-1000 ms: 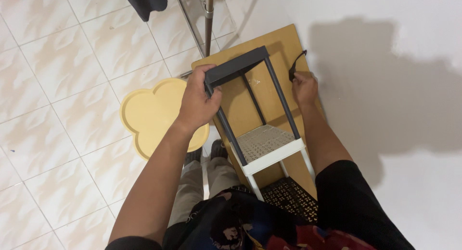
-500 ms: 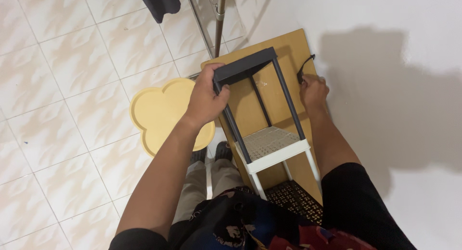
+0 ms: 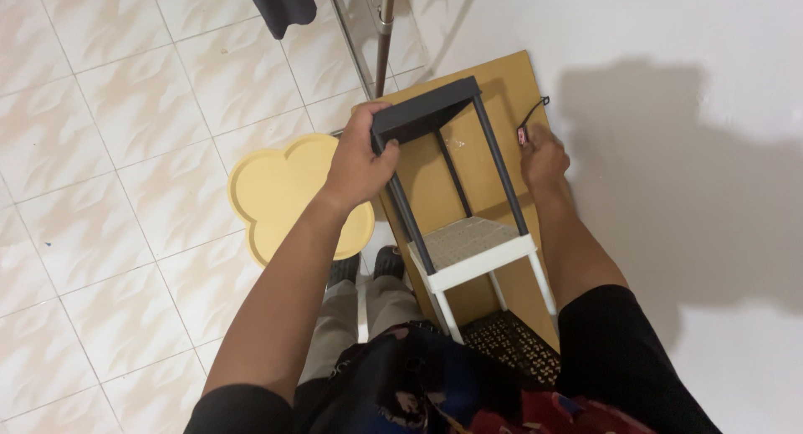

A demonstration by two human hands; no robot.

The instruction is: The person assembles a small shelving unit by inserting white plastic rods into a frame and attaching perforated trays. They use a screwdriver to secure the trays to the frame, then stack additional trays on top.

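My left hand point(image 3: 358, 160) grips the near corner of the dark grey top frame of a small shelf rack point(image 3: 468, 200). The rack has dark grey upper legs, a white mesh middle shelf point(image 3: 473, 242) and a black mesh lower shelf point(image 3: 510, 342). It stands against a tan wooden board point(image 3: 502, 83) that leans on the white wall. My right hand point(image 3: 544, 158) rests on the board beside the rack, its fingers closed on a thin black cord with a small plug point(image 3: 529, 123).
A yellow flower-shaped tray point(image 3: 280, 187) lies on the tiled floor left of the rack. A metal pole stand point(image 3: 383, 33) and a hanging dark cloth point(image 3: 288, 3) are at the top. My feet point(image 3: 368, 267) stand beside the rack. The white wall point(image 3: 686, 150) is on the right.
The view has drifted slightly. My right hand has slid a little down the board with the cord. The left hand keeps its grip on the rack's top frame.
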